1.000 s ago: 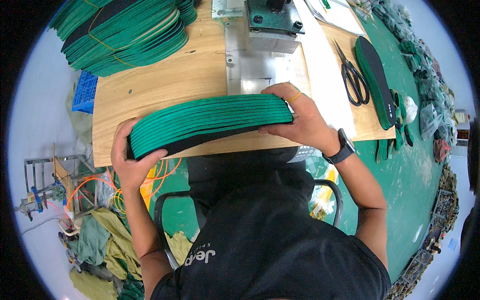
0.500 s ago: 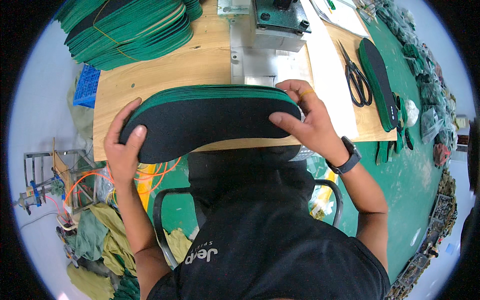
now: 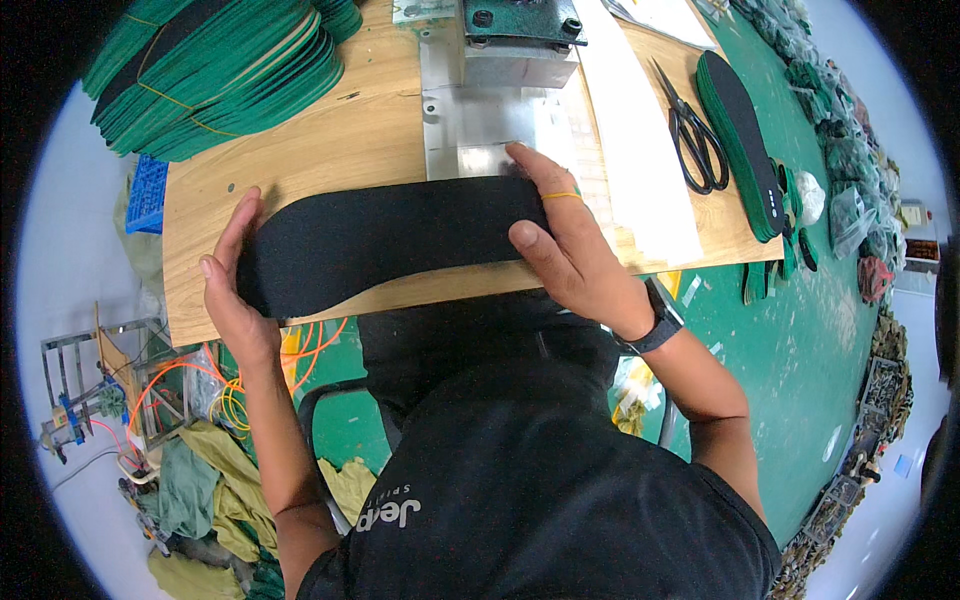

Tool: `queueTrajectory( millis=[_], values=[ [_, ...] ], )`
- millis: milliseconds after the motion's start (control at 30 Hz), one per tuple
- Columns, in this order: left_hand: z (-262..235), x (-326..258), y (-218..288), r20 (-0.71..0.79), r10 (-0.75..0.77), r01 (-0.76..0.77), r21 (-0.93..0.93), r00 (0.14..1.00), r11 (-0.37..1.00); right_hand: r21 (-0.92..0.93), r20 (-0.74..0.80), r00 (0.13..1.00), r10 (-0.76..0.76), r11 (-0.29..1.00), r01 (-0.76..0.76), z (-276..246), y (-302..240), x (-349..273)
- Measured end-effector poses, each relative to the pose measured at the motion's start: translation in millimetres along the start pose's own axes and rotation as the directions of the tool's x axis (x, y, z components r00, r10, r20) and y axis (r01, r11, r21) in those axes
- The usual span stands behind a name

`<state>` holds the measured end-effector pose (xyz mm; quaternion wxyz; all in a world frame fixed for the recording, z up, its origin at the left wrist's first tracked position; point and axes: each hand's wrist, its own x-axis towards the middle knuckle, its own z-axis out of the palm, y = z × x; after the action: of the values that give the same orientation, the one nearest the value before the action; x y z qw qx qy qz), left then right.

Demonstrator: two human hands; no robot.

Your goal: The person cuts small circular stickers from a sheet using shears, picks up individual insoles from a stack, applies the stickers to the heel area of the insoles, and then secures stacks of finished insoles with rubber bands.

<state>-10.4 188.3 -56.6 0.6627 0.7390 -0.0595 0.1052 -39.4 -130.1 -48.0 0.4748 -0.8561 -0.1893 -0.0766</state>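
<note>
The thick stack of black-faced, green-edged insoles [image 3: 390, 240] shows only its smooth black top face, where a second ago its striped green side faced the camera; it has been tipped back, face up. Both hands have loosened as well, with the fingers straightening away from the ends. The stack now seems to lie on the pale wood-grained surface [image 3: 360, 130] rather than hang between the hands, so its weight is probably off them.

It sits along the near edge of the surface, just short of the flat silver metal plate [image 3: 470, 135].

The left hand [image 3: 240, 295] has an open grip: fingers and thumb stand apart, straight, and the hand lines the stack's left end without wrapping it. The right hand [image 3: 580, 250] is also spread, forefinger reaching past the far edge and thumb over the black face at the right end; whether that thumb presses or only hovers, I cannot tell. Neither grip looks clamped.

To the right lie black-handled metal scissors [image 3: 684, 113] and a second black-and-green insole stack [image 3: 735, 130], both untouched.
</note>
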Motion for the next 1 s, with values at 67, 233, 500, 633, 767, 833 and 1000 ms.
queueTrajectory(
  millis=[67, 233, 500, 633, 767, 833, 1000],
  values=[
    [-8, 0, -1, 0.063, 0.045, -0.052, 0.107, 0.997, 0.993, -0.042, -0.019, 1.0, -0.015, 0.999, 0.015, -4, -2, 2],
    [-21, -7, 5, 0.2, 0.247, -0.3, 0.31, 0.948, 0.902, -0.192, 0.035, 0.995, 0.094, 0.978, -0.086, -26, -6, -11],
    [-33, -6, 9, 0.329, -0.064, -0.05, 0.325, 0.942, 0.944, -0.203, 0.06, 0.997, -0.045, 0.978, 0.056, -21, -1, -5],
    [-38, -1, 10, 0.373, -0.014, -0.105, 0.296, 0.928, 0.949, -0.217, 0.059, 0.997, -0.048, 0.974, 0.059, -24, -4, -5],
    [-46, 1, 11, 0.382, -0.101, -0.062, 0.39, 0.919, 0.919, -0.231, 0.064, 0.998, -0.022, 0.972, 0.036, -22, -5, -6],
    [-47, 2, 8, 0.382, -0.067, -0.081, 0.36, 0.922, 0.929, -0.245, 0.069, 0.998, -0.004, 0.969, 0.021, -22, -3, -8],
    [-32, -4, 19, 0.33, -0.12, -0.021, 0.396, 0.936, 0.918, -0.266, 0.049, 0.999, -0.006, 0.964, 0.019, -22, -2, -10]
  ],
)
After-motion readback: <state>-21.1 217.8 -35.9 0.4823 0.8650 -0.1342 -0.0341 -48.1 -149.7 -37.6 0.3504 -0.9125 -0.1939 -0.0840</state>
